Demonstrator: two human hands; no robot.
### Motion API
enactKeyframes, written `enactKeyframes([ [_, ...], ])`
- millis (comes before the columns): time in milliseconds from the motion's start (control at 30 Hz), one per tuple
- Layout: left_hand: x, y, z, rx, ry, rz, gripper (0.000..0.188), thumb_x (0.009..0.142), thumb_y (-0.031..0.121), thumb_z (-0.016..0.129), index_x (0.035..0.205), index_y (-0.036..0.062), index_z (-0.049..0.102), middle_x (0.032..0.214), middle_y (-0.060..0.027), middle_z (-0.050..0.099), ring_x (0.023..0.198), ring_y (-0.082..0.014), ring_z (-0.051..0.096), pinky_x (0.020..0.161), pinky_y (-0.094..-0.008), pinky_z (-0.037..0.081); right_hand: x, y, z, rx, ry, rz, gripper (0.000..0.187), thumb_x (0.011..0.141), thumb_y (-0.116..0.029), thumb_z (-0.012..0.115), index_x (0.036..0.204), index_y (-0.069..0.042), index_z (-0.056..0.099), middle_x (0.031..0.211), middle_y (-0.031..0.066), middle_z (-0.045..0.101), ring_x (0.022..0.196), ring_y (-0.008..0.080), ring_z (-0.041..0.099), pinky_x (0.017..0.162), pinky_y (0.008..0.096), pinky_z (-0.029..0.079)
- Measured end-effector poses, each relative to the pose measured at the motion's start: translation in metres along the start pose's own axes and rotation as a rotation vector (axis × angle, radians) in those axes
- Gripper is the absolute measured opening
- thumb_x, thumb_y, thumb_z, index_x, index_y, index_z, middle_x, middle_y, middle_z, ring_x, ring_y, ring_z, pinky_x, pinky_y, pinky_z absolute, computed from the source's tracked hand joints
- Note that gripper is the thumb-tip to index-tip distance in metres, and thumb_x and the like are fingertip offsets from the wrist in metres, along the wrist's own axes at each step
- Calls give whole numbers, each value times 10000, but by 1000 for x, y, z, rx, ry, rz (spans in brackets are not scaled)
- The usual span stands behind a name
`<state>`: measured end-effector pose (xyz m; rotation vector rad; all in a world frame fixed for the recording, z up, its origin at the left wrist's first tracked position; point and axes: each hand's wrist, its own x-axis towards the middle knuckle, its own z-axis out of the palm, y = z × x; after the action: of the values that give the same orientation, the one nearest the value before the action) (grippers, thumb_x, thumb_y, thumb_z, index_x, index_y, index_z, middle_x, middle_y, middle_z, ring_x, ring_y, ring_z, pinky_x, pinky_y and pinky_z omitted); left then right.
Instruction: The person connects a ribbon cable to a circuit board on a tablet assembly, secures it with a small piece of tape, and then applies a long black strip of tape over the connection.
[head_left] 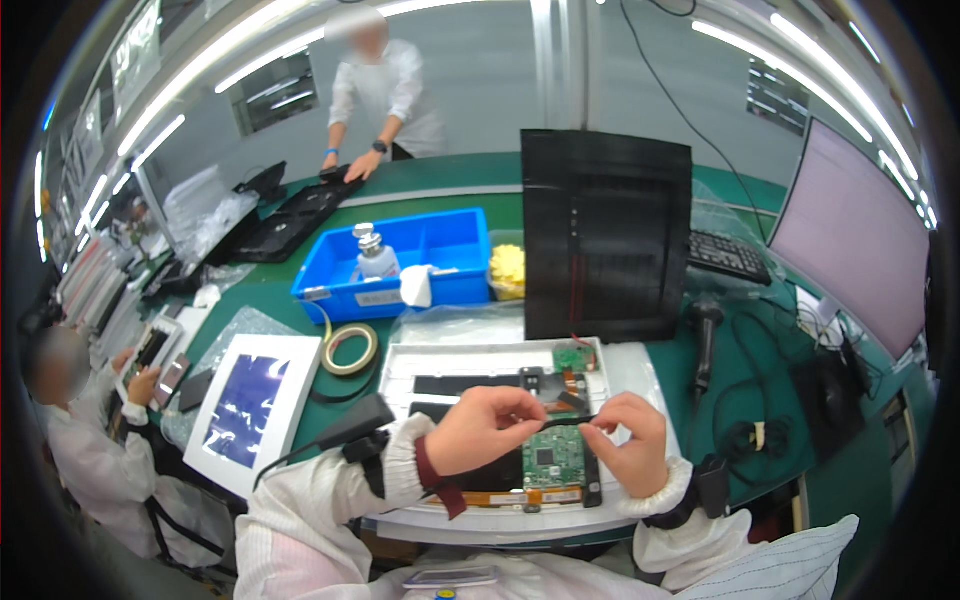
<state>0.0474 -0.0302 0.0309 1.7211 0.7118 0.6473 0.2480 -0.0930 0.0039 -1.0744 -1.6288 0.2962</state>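
Note:
Between my two hands, a short black strip [568, 422] is stretched over an open device. My left hand [485, 428] pinches its left end with thumb and fingertips. The other end is pinched by my right hand [632, 440]. Directly below lies a green circuit board [550, 470] inside the device's white housing [400, 368]. An orange flat ribbon [490, 499] runs along the near side, and a smaller green board [573, 357] sits at the far side. A large black panel [605, 235] stands upright behind the housing, with thin red wires near its lower edge.
A blue divided bin [345, 302] holds a pump bottle [376, 258]. Tape [351, 350] and a white-framed screen [256, 400] lie left. A handheld scanner [705, 340], coiled cables, a keyboard [728, 255] and a monitor [855, 235] are right. Two people work nearby, left and across.

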Motion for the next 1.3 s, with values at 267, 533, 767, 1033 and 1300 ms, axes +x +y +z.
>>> enactKeyframes([
  [267, -15, 6, -2, -102, -30, -43, 117, 802, 16, 586, 907, -33, 601, 822, -35, 614, 767, -69, 569, 694, -201, 474, 20, -7, -21, 238, -325, 230, 159, 739, -43, 663, 882, -3, 608, 890, 73, 551, 801, 150, 537, 666, 231, 436],
  [533, -20, 9, -2, -114, -91, -60, 91, 811, 6, 573, 891, -35, 590, 804, -17, 590, 749, -52, 539, 677, -195, 464, 29, -5, -20, 102, -390, 71, 184, 708, -45, 683, 872, -21, 603, 976, 82, 505, 946, 219, 506, 861, 300, 391],
  [767, -24, 3, -2, -162, -75, -45, 96, 807, 9, 581, 897, -23, 591, 800, -14, 589, 740, -52, 534, 671, -194, 460, 24, -7, -19, 157, -433, 79, 119, 678, -27, 699, 727, -8, 593, 905, 78, 510, 924, 232, 512, 821, 315, 410],
  [1033, -27, -3, -7, -149, 33, -61, 172, 791, 63, 619, 935, -27, 594, 862, -62, 631, 820, -105, 601, 735, -224, 489, 19, -30, -18, -28, -333, 14, 123, 620, -3, 724, 669, -17, 611, 865, 69, 516, 852, 227, 489, 665, 297, 417],
  [1300, -26, -13, -1, -31, 89, -1, 143, 756, 93, 666, 853, 1, 617, 771, -12, 584, 641, -57, 512, 579, -190, 426, 15, -42, -8, -113, -314, -41, 133, 585, -3, 733, 655, -28, 622, 829, 74, 520, 839, 241, 485, 657, 312, 421],
])
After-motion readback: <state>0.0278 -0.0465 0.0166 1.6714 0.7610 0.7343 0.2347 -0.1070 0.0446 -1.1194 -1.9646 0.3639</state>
